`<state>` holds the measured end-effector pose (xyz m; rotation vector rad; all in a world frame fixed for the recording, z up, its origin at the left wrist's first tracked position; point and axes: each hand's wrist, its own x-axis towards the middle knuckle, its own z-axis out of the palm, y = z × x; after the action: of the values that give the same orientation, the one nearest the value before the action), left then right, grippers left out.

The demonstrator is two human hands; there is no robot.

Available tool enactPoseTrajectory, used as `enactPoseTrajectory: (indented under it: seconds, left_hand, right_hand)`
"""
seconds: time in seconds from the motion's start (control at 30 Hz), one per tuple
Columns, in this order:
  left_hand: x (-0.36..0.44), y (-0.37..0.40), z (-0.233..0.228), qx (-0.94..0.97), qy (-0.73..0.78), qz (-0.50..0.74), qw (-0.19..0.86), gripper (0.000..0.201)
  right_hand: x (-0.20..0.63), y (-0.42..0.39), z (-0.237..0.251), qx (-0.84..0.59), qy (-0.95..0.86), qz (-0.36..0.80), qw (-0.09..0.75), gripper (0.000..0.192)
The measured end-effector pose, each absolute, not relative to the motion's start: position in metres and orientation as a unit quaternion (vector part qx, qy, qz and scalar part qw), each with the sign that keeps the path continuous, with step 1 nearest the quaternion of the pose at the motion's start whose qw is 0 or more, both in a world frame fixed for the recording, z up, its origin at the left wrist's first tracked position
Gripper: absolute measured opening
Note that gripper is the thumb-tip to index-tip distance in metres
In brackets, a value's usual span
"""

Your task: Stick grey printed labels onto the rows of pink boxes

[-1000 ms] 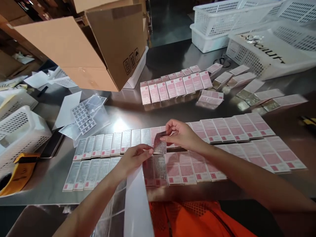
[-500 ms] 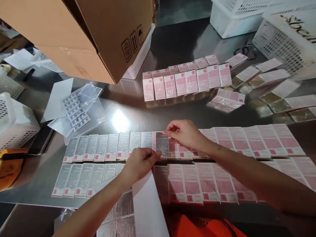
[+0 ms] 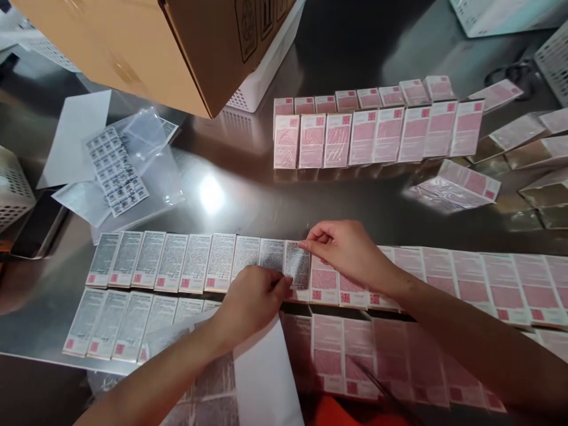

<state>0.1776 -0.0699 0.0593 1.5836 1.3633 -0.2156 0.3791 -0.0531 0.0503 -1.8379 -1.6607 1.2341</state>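
A dark label (image 3: 297, 266) covered in small print lies over the front of one small box in the upper row. My right hand (image 3: 339, 251) pinches its upper right corner between thumb and finger. At its lower left, my left hand (image 3: 255, 296) is closed, thumb and finger pressed at the label's lower edge. Boxes bearing similar labels (image 3: 173, 260) extend to the left, while pink-and-white boxes (image 3: 323, 281) continue to the right, partly behind my right arm. A white sheet (image 3: 264, 367) hangs below my left hand, beside dark label squares (image 3: 215, 390).
A large cardboard carton (image 3: 133, 53) rests at a white basket (image 3: 266, 65). Behind the rows stand several wrapped pink boxes (image 3: 364, 136); one lies tilted (image 3: 461, 183). Left are a sticker sheet (image 3: 118, 171), plastic bags and a dark phone-like object (image 3: 39, 225).
The label now lies flatter on the box, between my two hands. My view has shifted down and closer; both hands keep nearly the same pose.
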Motion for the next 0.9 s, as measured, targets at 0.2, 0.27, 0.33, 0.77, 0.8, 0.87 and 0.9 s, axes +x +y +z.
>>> enactPoseTrajectory:
  seconds: [0.2, 0.27, 0.33, 0.77, 0.8, 0.87, 0.9]
  left_hand:
    - [0.178, -0.067, 0.057, 0.657, 0.552, -0.104, 0.503, 0.04]
    - [0.178, -0.066, 0.057, 0.664, 0.548, -0.11, 0.498, 0.04]
    - [0.178, -0.066, 0.056, 0.667, 0.547, -0.115, 0.492, 0.04]
    - [0.178, -0.061, 0.056, 0.658, 0.544, -0.123, 0.506, 0.04]
    - [0.178, -0.061, 0.056, 0.659, 0.545, -0.126, 0.503, 0.04]
    - [0.179, -0.06, 0.056, 0.663, 0.543, -0.131, 0.499, 0.039]
    - [0.179, -0.06, 0.056, 0.662, 0.542, -0.133, 0.5, 0.039]
  right_hand:
    - [0.378, -0.053, 0.049, -0.664, -0.582, 0.438, 0.167, 0.022]
    - [0.377, -0.053, 0.049, -0.668, -0.579, 0.437, 0.163, 0.022]
    - [0.377, -0.052, 0.049, -0.672, -0.578, 0.436, 0.159, 0.021]
    - [0.377, -0.052, 0.046, -0.672, -0.576, 0.438, 0.157, 0.024]
    - [0.377, -0.052, 0.046, -0.673, -0.577, 0.436, 0.157, 0.024]
    - [0.377, -0.052, 0.046, -0.674, -0.579, 0.431, 0.155, 0.023]
    - [0.377, -0.052, 0.046, -0.675, -0.58, 0.429, 0.155, 0.023]
